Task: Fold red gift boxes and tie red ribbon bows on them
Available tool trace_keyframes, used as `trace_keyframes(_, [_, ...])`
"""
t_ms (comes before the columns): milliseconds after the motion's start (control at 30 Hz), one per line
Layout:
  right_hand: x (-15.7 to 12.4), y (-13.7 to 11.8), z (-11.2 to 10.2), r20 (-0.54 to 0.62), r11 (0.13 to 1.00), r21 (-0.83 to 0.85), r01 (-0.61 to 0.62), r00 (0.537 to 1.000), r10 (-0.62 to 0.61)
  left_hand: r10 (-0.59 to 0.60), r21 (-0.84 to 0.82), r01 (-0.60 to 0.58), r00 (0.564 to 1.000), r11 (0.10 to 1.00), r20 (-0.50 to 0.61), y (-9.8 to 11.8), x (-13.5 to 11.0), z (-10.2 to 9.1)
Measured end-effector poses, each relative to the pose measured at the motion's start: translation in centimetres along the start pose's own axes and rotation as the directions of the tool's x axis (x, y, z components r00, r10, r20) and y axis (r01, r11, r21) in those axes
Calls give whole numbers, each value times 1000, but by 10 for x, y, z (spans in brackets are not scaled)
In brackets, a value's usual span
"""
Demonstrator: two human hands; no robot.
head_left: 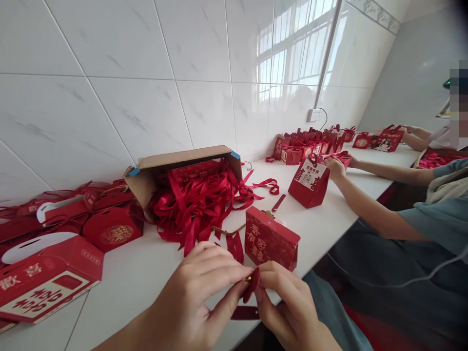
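Between my hands is a small dark-red strap piece (252, 286), bent, with a tiny gold stud at its left side. The fingertips of my left hand (204, 282) pinch at the stud. My right hand (288, 302) grips the red piece from the other side, thumb and fingers closed. Just below, a flat dark-red strip (245, 313) with a small hole shows; whether it joins the held piece I cannot tell. Right behind my hands stands a red gift box (270, 239) with gold characters. A brown-gold strap (230, 231) and red ribbon lie beside it.
A cardboard box (183, 155) on its side spills red ribbons (197, 200). Red gift boxes (113, 228) crowd the left, and more boxes (303, 146) line the wall. Another red strip (279, 202) lies on the white table (146, 282). A co-worker's hand (335, 167) is at a red box (310, 183).
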State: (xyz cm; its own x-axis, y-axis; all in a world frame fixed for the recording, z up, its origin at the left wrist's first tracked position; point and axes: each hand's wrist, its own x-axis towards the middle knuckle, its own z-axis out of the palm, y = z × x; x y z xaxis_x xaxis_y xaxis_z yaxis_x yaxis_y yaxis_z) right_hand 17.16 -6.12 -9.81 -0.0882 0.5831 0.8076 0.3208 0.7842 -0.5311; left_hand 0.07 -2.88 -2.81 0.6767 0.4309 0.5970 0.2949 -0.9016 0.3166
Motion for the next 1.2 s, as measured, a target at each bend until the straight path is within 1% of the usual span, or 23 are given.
trace_keyframes(167, [1, 1, -1, 39, 1000, 6, -10, 999, 10, 31, 58, -31, 999, 998, -7, -2, -1, 1])
trace_keyframes(333, [1, 2, 1, -15, 1000, 3, -9, 1000, 9, 93, 164, -87, 995, 983, -34, -2, -2, 3])
trace_keyframes(467, [2, 2, 3, -57, 999, -32, -19, 998, 17, 98, 172, -90, 995, 981, -36, -4, -2, 6])
trace_keyframes(567, [1, 1, 4, -49, 998, -43, -40, 998, 38, 101, 184, -89, 993, 979, -56, -5, -2, 8])
trace_keyframes(733, [1, 0, 3, -53, 998, 4, -60, 997, 61, 98, 157, -89, 994, 984, -52, -6, -3, 10])
trace_keyframes(833, [1, -1, 0, -4, 995, 61, -81, 997, 81, 83, 144, -75, 995, 987, -49, -6, -5, 12])
trace_keyframes(933, [-2, -2, -4, 50, 987, 77, -140, 989, 137, 56, 132, -51, 998, 990, -36, -6, -6, 12])
trace_keyframes(1000, [-5, -2, -6, 85, 979, 59, -196, 978, 190, 33, 131, -31, 999, 991, -16, -5, -5, 11])
trace_keyframes(1100, [-9, -4, -8, 133, 962, 40, -270, 956, 262, -6, 138, -1, 999, 990, 51, -2, -1, 7])
trace_keyframes(1200, [-12, -4, -8, 177, 937, 67, -343, 928, 327, -16, 162, 1, 996, 987, 91, 2, 3, 5])
